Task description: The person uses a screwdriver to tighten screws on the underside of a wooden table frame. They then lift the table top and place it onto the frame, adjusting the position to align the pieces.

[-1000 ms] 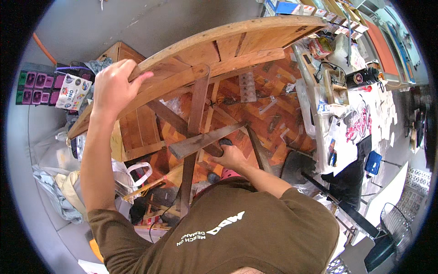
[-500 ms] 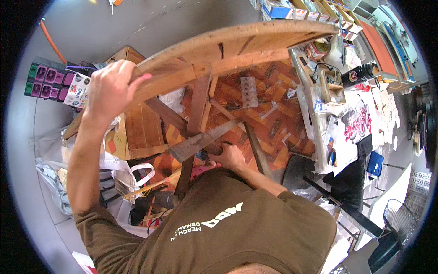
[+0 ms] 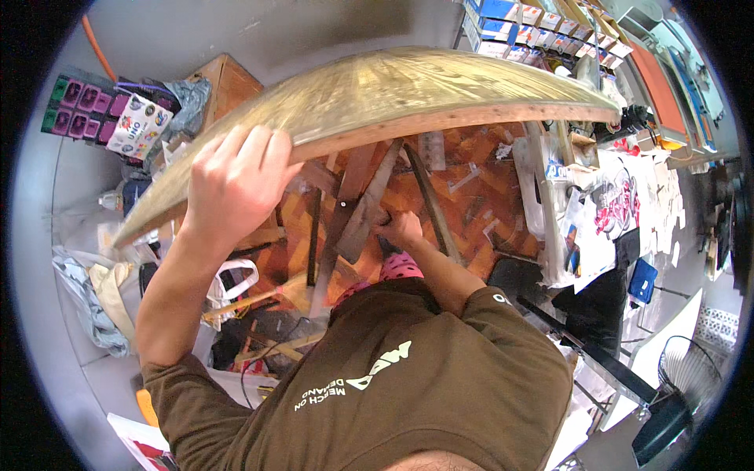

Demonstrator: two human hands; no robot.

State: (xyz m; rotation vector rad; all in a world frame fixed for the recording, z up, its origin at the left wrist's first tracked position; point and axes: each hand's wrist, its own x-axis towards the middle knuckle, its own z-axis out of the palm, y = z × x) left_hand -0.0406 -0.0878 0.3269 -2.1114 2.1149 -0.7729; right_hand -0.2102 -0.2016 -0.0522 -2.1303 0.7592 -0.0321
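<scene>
My left hand is wrapped over the near rim of a large rounded wooden tabletop, its fingers on the pale, worn upper face. The tabletop is tilted and spans the view from left to right. Below it, crossed wooden legs run down toward the floor. Low among these legs, my right hand is closed round a wooden leg; its fingertips are partly hidden. The underside of the tabletop is mostly out of sight.
A wooden cabinet and a purple-and-green rack stand at the far left. On the right is a cluttered worktable, with a black chair and a fan nearer. Bags and wood scraps lie at left on the parquet floor.
The tabletop has tipped over, so its upper face shows where its underside showed before. My left hand has moved right with the rim. My right hand keeps to the legs, slightly higher.
</scene>
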